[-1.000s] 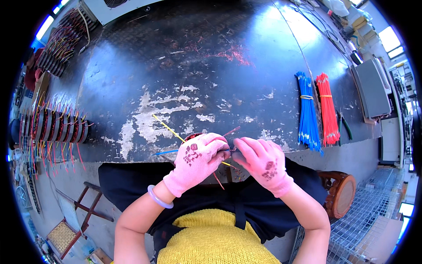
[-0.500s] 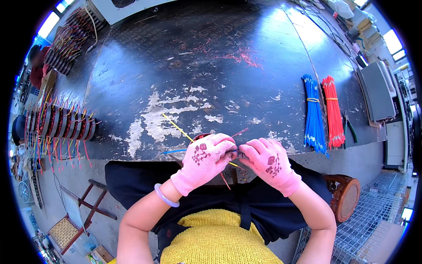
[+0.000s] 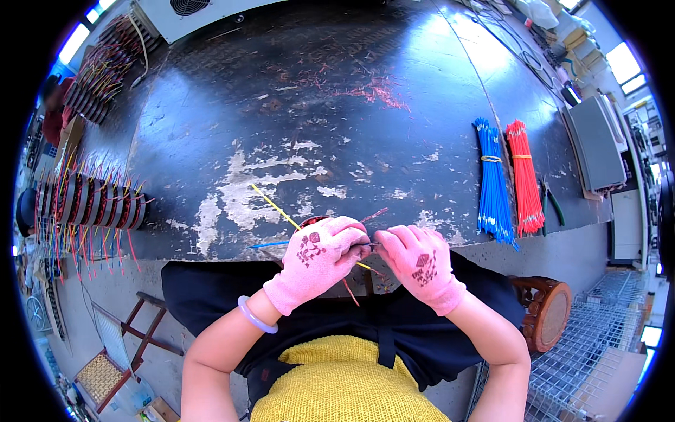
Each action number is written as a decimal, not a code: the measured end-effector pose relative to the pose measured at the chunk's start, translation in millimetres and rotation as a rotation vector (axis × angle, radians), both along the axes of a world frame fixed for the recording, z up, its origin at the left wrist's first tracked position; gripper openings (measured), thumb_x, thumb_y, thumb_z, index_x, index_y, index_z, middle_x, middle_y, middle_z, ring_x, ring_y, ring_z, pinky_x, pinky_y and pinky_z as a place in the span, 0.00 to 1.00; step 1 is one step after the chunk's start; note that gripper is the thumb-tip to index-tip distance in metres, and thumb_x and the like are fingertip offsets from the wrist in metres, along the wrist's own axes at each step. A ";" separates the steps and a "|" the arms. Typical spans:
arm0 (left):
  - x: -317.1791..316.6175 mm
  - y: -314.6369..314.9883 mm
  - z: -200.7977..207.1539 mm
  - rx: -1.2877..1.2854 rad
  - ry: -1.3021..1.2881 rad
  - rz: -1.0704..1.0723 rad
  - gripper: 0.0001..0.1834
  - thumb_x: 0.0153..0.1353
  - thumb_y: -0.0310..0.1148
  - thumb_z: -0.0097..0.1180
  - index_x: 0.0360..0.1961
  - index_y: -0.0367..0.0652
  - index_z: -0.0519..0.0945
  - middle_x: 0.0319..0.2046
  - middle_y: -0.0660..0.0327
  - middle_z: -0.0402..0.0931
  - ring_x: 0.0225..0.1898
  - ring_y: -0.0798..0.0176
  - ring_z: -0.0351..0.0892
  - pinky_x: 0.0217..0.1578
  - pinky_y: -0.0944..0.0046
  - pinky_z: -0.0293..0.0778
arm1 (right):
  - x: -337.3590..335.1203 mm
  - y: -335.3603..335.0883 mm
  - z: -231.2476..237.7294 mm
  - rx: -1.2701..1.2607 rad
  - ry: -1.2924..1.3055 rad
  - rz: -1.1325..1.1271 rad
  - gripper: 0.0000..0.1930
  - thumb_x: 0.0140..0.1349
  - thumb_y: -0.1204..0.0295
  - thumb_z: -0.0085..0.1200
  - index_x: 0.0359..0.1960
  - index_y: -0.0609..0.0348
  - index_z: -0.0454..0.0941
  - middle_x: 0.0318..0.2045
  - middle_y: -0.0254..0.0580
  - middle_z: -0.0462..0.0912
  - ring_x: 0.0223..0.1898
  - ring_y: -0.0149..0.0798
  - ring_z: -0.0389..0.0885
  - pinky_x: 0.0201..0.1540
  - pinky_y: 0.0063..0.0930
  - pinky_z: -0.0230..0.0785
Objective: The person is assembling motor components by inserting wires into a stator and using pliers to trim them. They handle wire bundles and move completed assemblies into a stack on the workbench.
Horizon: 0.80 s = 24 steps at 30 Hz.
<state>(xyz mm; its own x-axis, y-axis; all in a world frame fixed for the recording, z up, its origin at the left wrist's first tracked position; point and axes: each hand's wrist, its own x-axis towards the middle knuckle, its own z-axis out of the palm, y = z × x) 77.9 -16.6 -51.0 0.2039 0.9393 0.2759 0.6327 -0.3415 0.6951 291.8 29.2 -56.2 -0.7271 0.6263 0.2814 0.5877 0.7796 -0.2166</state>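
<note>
In pink gloves, both hands meet at the table's near edge. My left hand [image 3: 313, 259] is closed around a small wound stator, mostly hidden beneath the glove; a dark red bit of its winding [image 3: 311, 221] peeks out above the knuckles. From under this hand stick out a yellow wire [image 3: 275, 209], a blue wire [image 3: 268, 245] and reddish wire ends [image 3: 351, 291]. Close beside it, my right hand [image 3: 420, 267] pinches a thin dark wire [image 3: 373, 244] that spans the small gap between both hands' fingertips.
A row of stators [image 3: 95, 200] with coloured leads lies on the left; more stators [image 3: 109, 70] are piled behind. At right are a blue wire bundle [image 3: 494, 183], a red wire bundle [image 3: 523, 179] and pliers [image 3: 554, 204]. Red scraps [image 3: 380, 91] litter the dark table [image 3: 309, 130].
The whole scene has shifted slightly left in view. Both hands keep their hold, with the right fingers still at the thin dark wire beside the left fingertips.
</note>
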 end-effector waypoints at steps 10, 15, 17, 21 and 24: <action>-0.5 -0.2 0.5 0.001 0.014 -0.008 0.08 0.54 0.26 0.66 0.36 0.45 0.83 0.39 0.62 0.83 0.38 0.54 0.84 0.38 0.58 0.80 | 9.3 15.2 22.9 -0.540 -0.026 -0.058 0.10 0.65 0.64 0.61 0.44 0.52 0.81 0.34 0.33 0.81 0.36 0.34 0.80 0.41 0.31 0.73; 0.4 -1.3 -2.0 -0.007 0.007 -0.008 0.08 0.55 0.27 0.66 0.36 0.45 0.83 0.39 0.62 0.83 0.38 0.54 0.84 0.38 0.58 0.80 | 3.7 14.7 17.9 0.054 -0.158 0.215 0.17 0.55 0.61 0.66 0.45 0.48 0.79 0.36 0.33 0.78 0.40 0.38 0.81 0.41 0.35 0.74; -0.6 0.4 -2.4 0.008 0.020 -0.027 0.07 0.57 0.30 0.66 0.37 0.46 0.82 0.40 0.64 0.82 0.38 0.55 0.84 0.37 0.58 0.79 | 0.4 19.0 15.9 -0.413 -0.021 0.078 0.11 0.64 0.62 0.62 0.42 0.52 0.80 0.32 0.28 0.80 0.32 0.29 0.79 0.35 0.27 0.70; -2.4 1.2 -1.8 0.003 0.029 -0.030 0.07 0.57 0.30 0.66 0.37 0.46 0.82 0.40 0.63 0.82 0.38 0.55 0.84 0.37 0.58 0.80 | -6.6 7.6 0.2 -1.800 0.622 -0.397 0.12 0.74 0.61 0.52 0.38 0.54 0.82 0.30 0.24 0.81 0.27 0.17 0.72 0.29 0.13 0.59; -1.1 -2.6 1.3 -0.052 0.020 -0.005 0.07 0.56 0.28 0.66 0.36 0.46 0.84 0.40 0.63 0.83 0.39 0.55 0.84 0.39 0.57 0.80 | 0.8 4.3 16.2 -1.214 0.328 -0.232 0.11 0.70 0.62 0.55 0.38 0.56 0.82 0.30 0.33 0.82 0.28 0.31 0.79 0.29 0.27 0.69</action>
<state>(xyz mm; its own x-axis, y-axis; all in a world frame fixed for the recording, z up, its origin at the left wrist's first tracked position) 76.8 -19.3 -49.7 0.2131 0.9512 0.2230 0.6449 -0.3084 0.6993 292.6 33.5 -40.0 -0.5719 0.7089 -0.4128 0.4667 -0.1328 -0.8744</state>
